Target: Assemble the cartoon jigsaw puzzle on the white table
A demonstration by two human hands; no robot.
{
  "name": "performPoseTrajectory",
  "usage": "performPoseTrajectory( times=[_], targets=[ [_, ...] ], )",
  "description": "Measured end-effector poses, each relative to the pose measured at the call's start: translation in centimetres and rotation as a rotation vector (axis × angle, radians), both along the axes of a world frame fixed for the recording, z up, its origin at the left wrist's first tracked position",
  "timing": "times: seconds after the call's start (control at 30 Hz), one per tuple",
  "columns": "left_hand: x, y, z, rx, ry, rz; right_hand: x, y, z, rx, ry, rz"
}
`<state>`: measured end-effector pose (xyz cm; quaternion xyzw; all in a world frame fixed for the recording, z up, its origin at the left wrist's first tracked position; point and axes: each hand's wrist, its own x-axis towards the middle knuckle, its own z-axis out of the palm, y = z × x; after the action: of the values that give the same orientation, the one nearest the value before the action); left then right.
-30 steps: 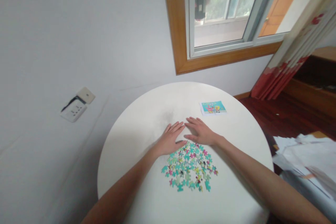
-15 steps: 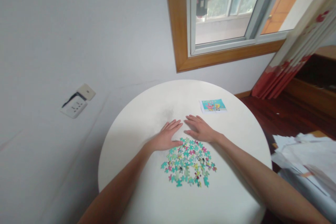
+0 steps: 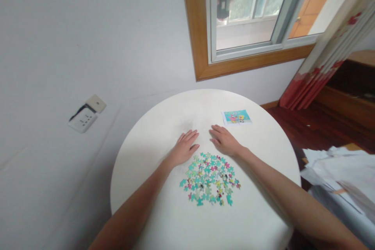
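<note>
A heap of small jigsaw pieces, mostly teal with some pink and yellow, lies on a round white table. My left hand rests flat on the tabletop just beyond the heap's far left edge, fingers stretched out, holding nothing. My right hand lies flat beside it, beyond the heap's far right edge, fingers also extended and empty. The two hands are a little apart. A small cartoon picture card lies farther back on the right of the table.
A grey wall with a loose socket plate stands to the left. A wood-framed window is behind the table, a striped curtain to the right. White papers are piled at the right over a dark wooden floor.
Both hands have slid away from the heap toward the far side of the table and have parted slightly. The pieces lie fully uncovered.
</note>
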<state>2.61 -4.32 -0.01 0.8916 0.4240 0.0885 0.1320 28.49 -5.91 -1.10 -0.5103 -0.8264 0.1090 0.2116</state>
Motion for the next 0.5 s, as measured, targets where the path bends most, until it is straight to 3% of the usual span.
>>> performPoseTrajectory(
  times=[0.5],
  targets=[
    [-0.07,0.21,-0.55,0.054,0.031,-0.013,0.21,0.21,-0.08,-0.025,-0.010,0.014]
  ],
)
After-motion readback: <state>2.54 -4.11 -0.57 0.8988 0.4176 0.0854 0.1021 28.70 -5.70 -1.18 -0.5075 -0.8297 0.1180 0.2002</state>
